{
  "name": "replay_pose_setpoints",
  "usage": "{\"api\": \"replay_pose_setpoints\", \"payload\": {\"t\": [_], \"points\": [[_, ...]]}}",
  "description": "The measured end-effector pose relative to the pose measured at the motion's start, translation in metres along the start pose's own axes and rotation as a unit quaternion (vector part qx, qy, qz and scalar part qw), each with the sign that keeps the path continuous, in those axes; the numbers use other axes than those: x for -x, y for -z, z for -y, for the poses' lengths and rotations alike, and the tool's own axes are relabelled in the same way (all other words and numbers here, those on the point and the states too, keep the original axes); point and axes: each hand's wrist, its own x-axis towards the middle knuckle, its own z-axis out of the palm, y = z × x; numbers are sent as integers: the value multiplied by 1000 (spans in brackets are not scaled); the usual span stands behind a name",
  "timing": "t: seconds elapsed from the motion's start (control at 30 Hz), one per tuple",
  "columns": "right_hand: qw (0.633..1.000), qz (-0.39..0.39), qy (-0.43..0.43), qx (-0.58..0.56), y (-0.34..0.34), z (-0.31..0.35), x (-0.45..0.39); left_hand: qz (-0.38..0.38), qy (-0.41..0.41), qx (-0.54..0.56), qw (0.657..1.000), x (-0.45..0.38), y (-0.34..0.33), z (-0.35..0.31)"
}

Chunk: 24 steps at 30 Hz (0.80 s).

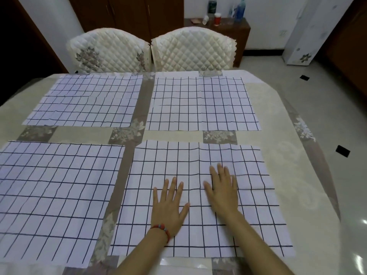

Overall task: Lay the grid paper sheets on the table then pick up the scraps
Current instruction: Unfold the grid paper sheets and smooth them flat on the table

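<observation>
Your near-left grid sheet [57,197] runs off the picture's left side, so its outer edge is hidden, and your forearms cover part of the near-right grid sheet [200,195]. No scraps can be made out. Your left hand [169,207] lies flat on that near-right sheet, fingers straight and fanned, a red bracelet [161,230] at the wrist. Your right hand [223,190] lies palm down just beside it, fingers straight, close together, gripping nothing. Two more sheets lie along the table's [288,155] far edge: the far-left grid sheet [87,101] and far-right grid sheet [202,103].
</observation>
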Motion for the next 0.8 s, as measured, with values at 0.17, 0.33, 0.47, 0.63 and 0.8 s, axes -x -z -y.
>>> {"api": "replay_pose_setpoints", "payload": {"t": [0.17, 0.33, 0.47, 0.63, 0.8], "points": [[999, 8, -6, 44, -11, -3, 3, 1, 66, 66, 996, -5, 9, 6], [999, 8, -6, 40, -12, -2, 4, -61, 301, 191, 932, -61, 57, 60], [999, 3, -7, 41, -13, -1, 3, -46, 355, 184, 915, -102, 72, 97], [999, -8, -12, 41, -12, 2, 2, -11, 382, 203, 902, -134, 74, 112], [999, -12, -11, 45, -12, 2, 2, -58, 351, 334, 873, -146, 77, 113]]}}
